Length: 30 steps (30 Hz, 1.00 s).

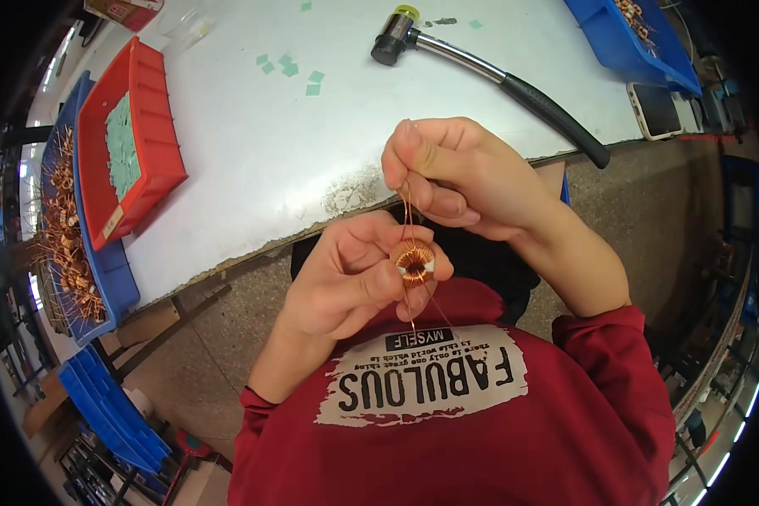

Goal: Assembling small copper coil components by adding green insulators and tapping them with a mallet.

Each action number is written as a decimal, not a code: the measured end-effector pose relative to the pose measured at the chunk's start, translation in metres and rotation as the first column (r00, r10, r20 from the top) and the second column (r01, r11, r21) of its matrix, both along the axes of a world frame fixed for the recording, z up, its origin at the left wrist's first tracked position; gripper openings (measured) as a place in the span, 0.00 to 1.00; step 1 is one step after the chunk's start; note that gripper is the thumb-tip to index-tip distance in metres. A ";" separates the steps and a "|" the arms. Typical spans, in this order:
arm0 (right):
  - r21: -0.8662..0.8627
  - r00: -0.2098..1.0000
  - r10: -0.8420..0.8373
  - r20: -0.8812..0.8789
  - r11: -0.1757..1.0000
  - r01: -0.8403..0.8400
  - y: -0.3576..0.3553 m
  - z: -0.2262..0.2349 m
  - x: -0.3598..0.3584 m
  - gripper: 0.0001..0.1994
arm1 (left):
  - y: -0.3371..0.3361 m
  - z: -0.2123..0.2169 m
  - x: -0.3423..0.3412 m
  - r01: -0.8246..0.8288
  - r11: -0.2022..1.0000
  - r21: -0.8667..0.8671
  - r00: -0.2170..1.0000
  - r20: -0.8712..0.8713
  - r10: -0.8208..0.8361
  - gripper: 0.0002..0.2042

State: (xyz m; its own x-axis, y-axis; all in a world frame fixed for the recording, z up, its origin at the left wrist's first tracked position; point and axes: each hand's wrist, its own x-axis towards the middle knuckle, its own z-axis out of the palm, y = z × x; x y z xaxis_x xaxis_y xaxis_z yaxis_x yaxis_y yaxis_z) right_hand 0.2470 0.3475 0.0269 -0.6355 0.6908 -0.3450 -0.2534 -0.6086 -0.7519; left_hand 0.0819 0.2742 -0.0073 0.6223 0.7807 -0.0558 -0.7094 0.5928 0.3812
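Between the thumb and fingers of my left hand is a toroidal coil, a small ring wound with copper wire, with white showing at its sides. My right hand is just above it, closed in a pinch on the copper wire that runs up from the coil. Thin wire ends also hang below the ring. Both hands are in front of the table's near edge, over my red top.
A rubber-headed hammer lies across the white table. At left stand a red bin of green pieces and a blue bin of coils. Small green squares, a phone and another blue bin are farther off.
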 end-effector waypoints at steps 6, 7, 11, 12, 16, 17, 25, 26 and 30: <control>0.077 0.984 -0.164 0.065 0.984 0.159 -0.013 0.012 -0.002 0.13 | 0.001 0.002 -0.002 -0.021 0.999 0.025 0.996 0.083 0.019 0.18; 0.141 0.974 -0.204 0.095 0.972 0.190 -0.013 0.015 -0.002 0.13 | 0.002 0.003 -0.002 -0.030 0.999 0.030 0.996 0.089 0.028 0.18; 0.494 0.911 -0.406 0.070 0.808 0.322 -0.024 0.013 0.012 0.17 | 0.003 0.012 -0.004 -0.108 0.994 0.027 0.993 0.057 0.106 0.19; 0.685 0.972 -0.235 -0.012 0.706 0.180 -0.027 0.010 0.027 0.19 | 0.002 0.015 -0.006 -0.146 0.989 0.027 0.989 0.037 0.145 0.19; 0.864 0.993 -0.112 -0.032 0.496 0.084 -0.049 0.007 0.035 0.22 | 0.001 0.016 -0.011 -0.175 0.984 0.023 0.983 -0.044 0.176 0.20; 0.904 0.984 -0.170 0.051 0.427 0.027 -0.054 0.007 0.036 0.19 | 0.002 0.017 -0.012 -0.159 0.987 0.019 0.985 -0.071 0.160 0.20; 0.928 0.993 -0.119 0.019 0.372 0.027 -0.061 -0.004 0.026 0.13 | 0.000 0.009 -0.010 -0.263 0.960 0.097 0.955 -0.112 0.274 0.20; 0.949 0.990 -0.131 0.048 0.316 -0.004 -0.065 -0.003 0.023 0.12 | -0.001 0.007 -0.008 -0.275 0.955 0.116 0.944 -0.155 0.291 0.19; 0.982 0.978 -0.176 0.112 0.168 -0.083 -0.069 -0.007 0.021 0.09 | -0.003 0.004 -0.007 -0.292 0.947 0.136 0.929 -0.194 0.314 0.19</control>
State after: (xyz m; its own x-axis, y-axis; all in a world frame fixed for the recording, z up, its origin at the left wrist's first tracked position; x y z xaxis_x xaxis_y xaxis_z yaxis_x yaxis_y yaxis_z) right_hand 0.2682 0.2785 0.0201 -0.6124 0.5623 0.5556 -0.0534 0.6718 -0.7388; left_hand 0.0749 0.2710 -0.0036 0.3382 0.9386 -0.0690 -0.7461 0.3120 0.5882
